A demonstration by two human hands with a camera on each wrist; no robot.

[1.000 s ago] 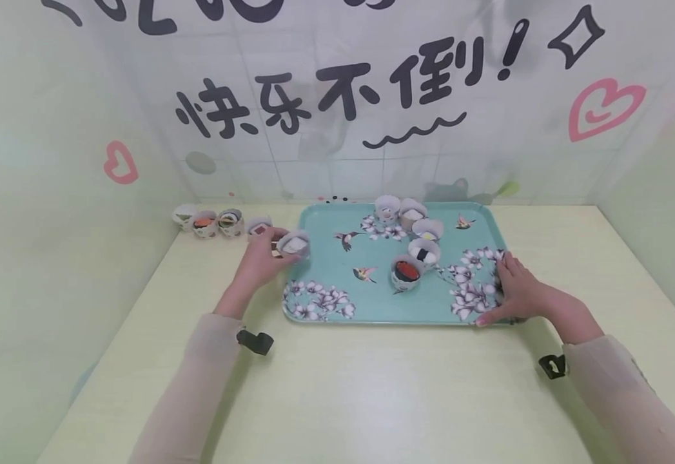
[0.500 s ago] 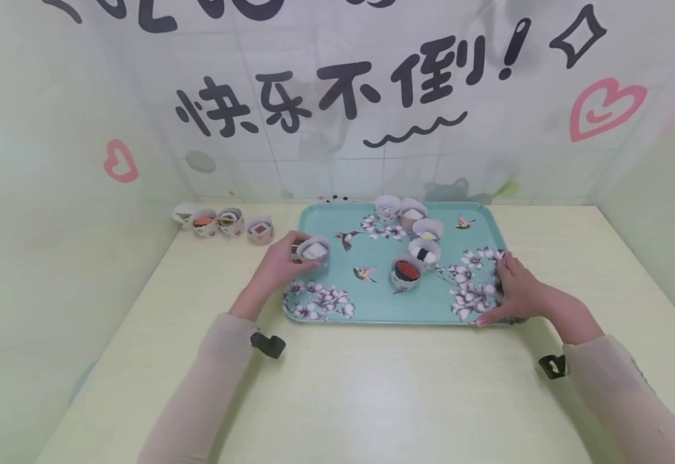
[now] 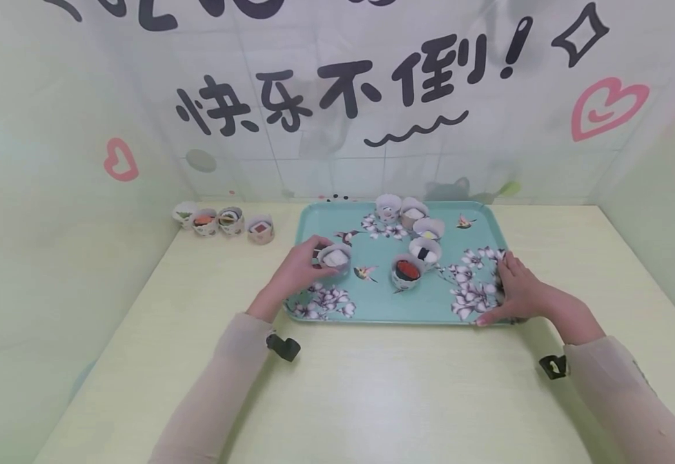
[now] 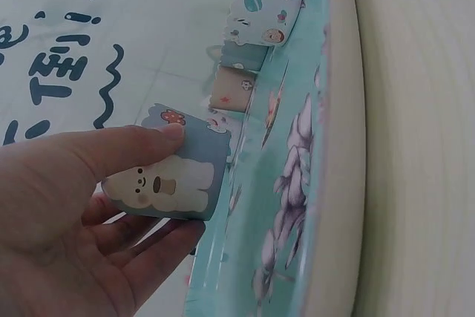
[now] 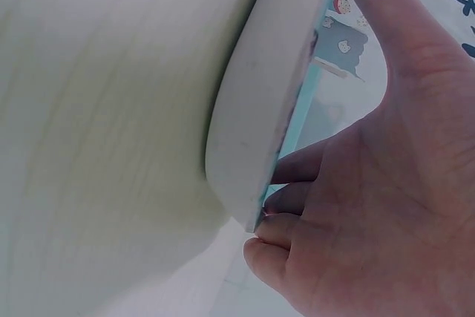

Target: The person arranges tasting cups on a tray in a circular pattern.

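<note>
In the head view my left hand pinches a paper baking cup with something white inside, over the left half of a teal tray. The left wrist view shows this cup's blue-grey side with a white bear, thumb on one side and fingers on the other. A gap between cup and tray cannot be told. My right hand rests on the tray's right front corner, fingers along the side rim and thumb at the front edge. Nearest the held cup is a cup with a red-topped filling.
More cups run back across the tray, among them one with a black-banded white filling and one at the rear. Several filled cups, including one with a red-and-white square, stand left of the tray on the pale table.
My left hand has moved rightward and a little toward me with the cup, from the tray's left edge to farther over the tray. The right hand and the tray have stayed put.
</note>
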